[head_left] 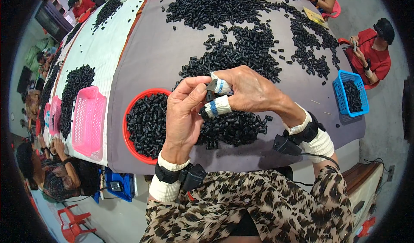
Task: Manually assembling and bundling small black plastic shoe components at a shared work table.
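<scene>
My left hand (183,121) is raised over the table, thumb and fingertips pinched on a small black cylindrical part (209,97). My right hand (255,89) meets it from the right. White wraps with blue marks cover its thumb and forefinger. Between those fingers shows a small grey pointed piece (211,85) that looks like a blade, its tip against the left fingertips. Behind and below both hands lies a heap of black parts (235,128). Left of my left hand stands a round red basin (128,135) filled with the same parts.
Large piles of black parts (211,5) cover the far side of the grey-covered table (142,53). A pink basket (89,121) stands at left, a blue basket (351,92) with parts at right. A person in red (373,55) sits at the right edge; others work around the tables.
</scene>
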A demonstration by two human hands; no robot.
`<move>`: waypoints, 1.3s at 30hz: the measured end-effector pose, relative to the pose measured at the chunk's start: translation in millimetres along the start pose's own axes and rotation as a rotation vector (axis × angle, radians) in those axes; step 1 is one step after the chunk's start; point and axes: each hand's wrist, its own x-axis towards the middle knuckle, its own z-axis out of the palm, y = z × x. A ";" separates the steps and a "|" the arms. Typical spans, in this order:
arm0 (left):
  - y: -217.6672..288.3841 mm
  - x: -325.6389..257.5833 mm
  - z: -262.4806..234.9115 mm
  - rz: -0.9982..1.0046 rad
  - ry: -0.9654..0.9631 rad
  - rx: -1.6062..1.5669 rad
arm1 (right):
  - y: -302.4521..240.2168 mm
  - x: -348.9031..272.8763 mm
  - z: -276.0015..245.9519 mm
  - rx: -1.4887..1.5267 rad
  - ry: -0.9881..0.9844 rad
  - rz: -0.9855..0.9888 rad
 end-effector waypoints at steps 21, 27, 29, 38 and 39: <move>-0.6 0.8 0.4 0.017 0.025 0.048 | 2.0 -1.7 4.2 0.000 0.029 0.004; -0.2 1.1 -0.6 0.029 0.011 0.060 | 1.4 -3.0 5.1 -0.001 0.031 0.005; -0.4 1.1 0.5 0.029 0.006 0.058 | -1.2 -2.5 5.4 0.074 0.051 -0.017; -0.3 -0.5 0.3 0.048 0.026 0.073 | 3.7 -1.8 5.1 -0.047 -0.031 -0.059; 0.0 -0.5 0.9 0.036 0.032 0.048 | 1.9 -1.8 5.6 -0.047 -0.031 -0.059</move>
